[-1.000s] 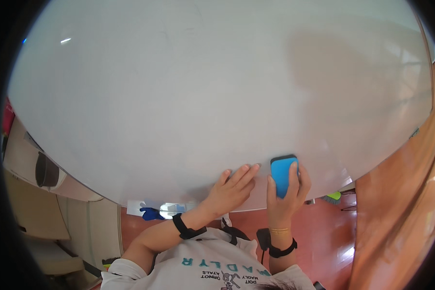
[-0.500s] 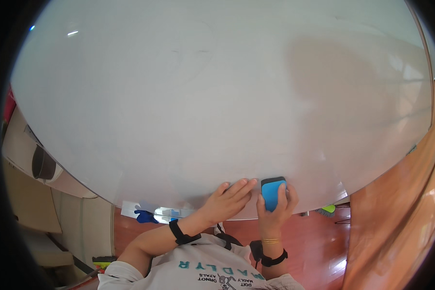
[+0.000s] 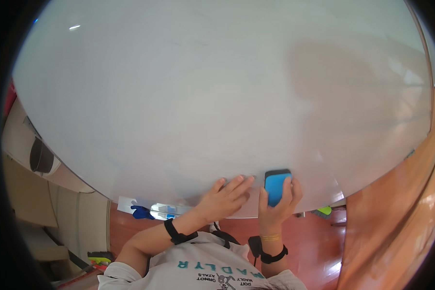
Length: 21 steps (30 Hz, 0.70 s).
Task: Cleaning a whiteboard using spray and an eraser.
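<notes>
Head view: right hand (image 3: 279, 207) grips a blue eraser (image 3: 276, 184); left hand (image 3: 223, 199) rests unclenched on the whiteboard (image 3: 203, 106).

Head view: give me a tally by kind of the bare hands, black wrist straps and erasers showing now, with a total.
Left hand, right hand: 2
Left strap, right strap: 2
Eraser: 1
Total: 5

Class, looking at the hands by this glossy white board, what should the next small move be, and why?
Probably, the bare right hand should slide the blue-and-black rectangular eraser upward and left: it sits low on the white board, while faint grey marks show higher up.
</notes>
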Available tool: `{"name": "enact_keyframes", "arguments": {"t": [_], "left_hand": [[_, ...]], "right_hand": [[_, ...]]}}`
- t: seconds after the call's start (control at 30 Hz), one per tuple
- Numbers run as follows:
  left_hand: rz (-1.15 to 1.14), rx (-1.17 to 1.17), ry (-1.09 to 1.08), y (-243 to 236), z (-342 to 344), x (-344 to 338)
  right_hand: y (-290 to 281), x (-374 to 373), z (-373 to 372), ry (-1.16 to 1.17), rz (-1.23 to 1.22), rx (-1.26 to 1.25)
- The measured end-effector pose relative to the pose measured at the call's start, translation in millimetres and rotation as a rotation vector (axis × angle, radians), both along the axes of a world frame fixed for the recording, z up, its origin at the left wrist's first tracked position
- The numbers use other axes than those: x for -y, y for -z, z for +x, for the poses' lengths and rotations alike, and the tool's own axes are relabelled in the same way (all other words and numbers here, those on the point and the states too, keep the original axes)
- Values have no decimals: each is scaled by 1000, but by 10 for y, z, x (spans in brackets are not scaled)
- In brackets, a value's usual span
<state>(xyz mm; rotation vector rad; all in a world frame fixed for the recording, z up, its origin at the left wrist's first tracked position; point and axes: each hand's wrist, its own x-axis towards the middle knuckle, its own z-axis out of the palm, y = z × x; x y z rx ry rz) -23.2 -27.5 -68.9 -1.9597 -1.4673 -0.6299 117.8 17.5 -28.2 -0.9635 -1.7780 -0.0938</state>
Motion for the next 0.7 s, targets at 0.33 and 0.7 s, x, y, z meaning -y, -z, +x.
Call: {"name": "enact_keyframes", "arguments": {"t": [0.33,0.7], "left_hand": [[-33,257,140,-37,-299,306],[36,328,215,-129,-579,361]], "right_hand": [[-91,144,-113,-165,-80,6],[-41,290,-499,-41,0,171]]}}
